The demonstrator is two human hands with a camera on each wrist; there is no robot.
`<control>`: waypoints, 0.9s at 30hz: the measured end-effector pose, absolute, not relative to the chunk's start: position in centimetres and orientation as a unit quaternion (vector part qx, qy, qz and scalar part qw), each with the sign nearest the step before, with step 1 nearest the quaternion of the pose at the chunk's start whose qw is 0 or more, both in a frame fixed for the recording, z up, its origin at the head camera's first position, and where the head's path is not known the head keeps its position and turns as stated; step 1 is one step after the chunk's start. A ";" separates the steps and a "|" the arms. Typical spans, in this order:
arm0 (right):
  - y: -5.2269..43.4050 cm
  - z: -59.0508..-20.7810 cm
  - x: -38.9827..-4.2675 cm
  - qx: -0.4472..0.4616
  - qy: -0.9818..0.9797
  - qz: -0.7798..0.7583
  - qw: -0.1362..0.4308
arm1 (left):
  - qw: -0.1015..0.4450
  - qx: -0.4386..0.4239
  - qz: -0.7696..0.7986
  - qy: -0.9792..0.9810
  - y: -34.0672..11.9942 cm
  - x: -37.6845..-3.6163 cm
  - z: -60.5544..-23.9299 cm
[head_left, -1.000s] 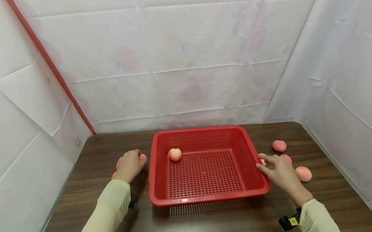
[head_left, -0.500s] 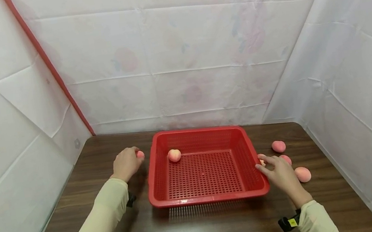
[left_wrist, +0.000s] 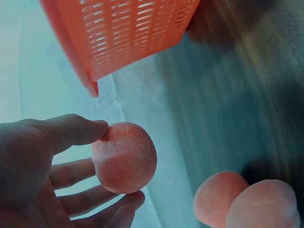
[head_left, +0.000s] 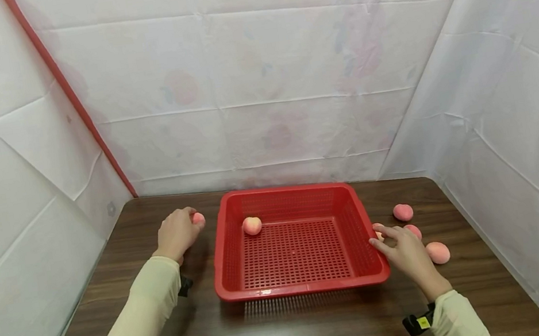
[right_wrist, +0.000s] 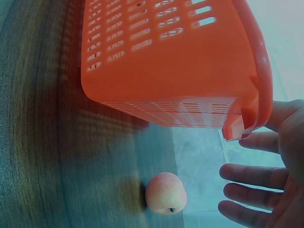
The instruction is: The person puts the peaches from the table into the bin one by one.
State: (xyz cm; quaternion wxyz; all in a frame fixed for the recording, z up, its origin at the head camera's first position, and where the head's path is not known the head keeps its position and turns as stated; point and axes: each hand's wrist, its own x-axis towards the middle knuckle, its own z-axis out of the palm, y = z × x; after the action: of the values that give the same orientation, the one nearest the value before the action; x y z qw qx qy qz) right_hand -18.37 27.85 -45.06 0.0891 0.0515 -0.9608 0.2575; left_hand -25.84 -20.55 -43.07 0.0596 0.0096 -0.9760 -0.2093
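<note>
My left hand [head_left: 180, 232] holds a pink peach [head_left: 197, 218] above the table, just left of the red mesh basket [head_left: 283, 190]. In the left wrist view the thumb and fingers curl round this peach [left_wrist: 124, 157]. One peach [head_left: 252, 226] lies inside the basket at its far left. My right hand [head_left: 399, 245] rests with straight fingers at the basket's right rim, its thumb against the rim [right_wrist: 259, 71]. It holds nothing.
Three peaches lie on the wooden table right of the basket [head_left: 403, 212], [head_left: 413, 230], [head_left: 438, 252]. Two more peaches [left_wrist: 221, 197], [left_wrist: 264, 205] sit under my left hand. White sheets wall in the table on three sides.
My left hand has risen off the table with one peach and drifted slightly left and back. The right hand and the basket have stayed put.
</note>
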 end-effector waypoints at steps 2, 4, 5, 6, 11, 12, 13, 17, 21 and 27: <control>27.9 -45.1 -18.4 0.051 -0.960 0.260 0.086 | 0.061 0.008 -0.209 -0.976 -20.6 -25.9 -42.9; 27.9 -45.1 -18.3 0.050 -0.960 0.262 0.083 | 0.063 0.005 -0.208 -0.976 -20.6 -26.0 -42.8; 27.9 -45.1 -18.3 0.050 -0.960 0.262 0.083 | 0.063 0.004 -0.209 -0.976 -20.6 -26.1 -42.7; 27.9 -45.1 -18.3 0.050 -0.960 0.262 0.083 | 0.062 0.003 -0.209 -0.976 -20.6 -26.1 -42.7; 27.8 -45.0 -18.3 0.053 -0.961 0.257 0.090 | 0.065 0.004 -0.212 -0.975 -20.6 -26.2 -42.2; 27.8 -45.0 -18.3 0.054 -0.961 0.257 0.091 | 0.067 0.004 -0.212 -0.975 -20.6 -26.2 -42.1; 27.8 -45.0 -18.3 0.054 -0.960 0.258 0.091 | 0.071 0.002 -0.212 -0.975 -20.6 -26.2 -42.0; 27.8 -44.9 -18.3 0.052 -0.961 0.258 0.088 | 0.085 -0.004 -0.214 -0.973 -20.4 -26.2 -41.5; 27.8 -45.0 -18.3 0.051 -0.961 0.257 0.089 | 0.091 -0.006 -0.216 -0.972 -20.1 -26.2 -41.0; 27.8 -45.1 -18.3 0.053 -0.961 0.256 0.093 | 0.094 -0.010 -0.215 -0.972 -19.8 -26.4 -40.4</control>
State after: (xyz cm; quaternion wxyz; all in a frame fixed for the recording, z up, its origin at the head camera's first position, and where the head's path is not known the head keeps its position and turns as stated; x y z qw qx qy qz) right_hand -18.32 27.84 -45.11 0.0925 0.0531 -0.9606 0.2565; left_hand -26.44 -19.81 -40.36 0.0937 -0.0095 -0.9722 -0.2146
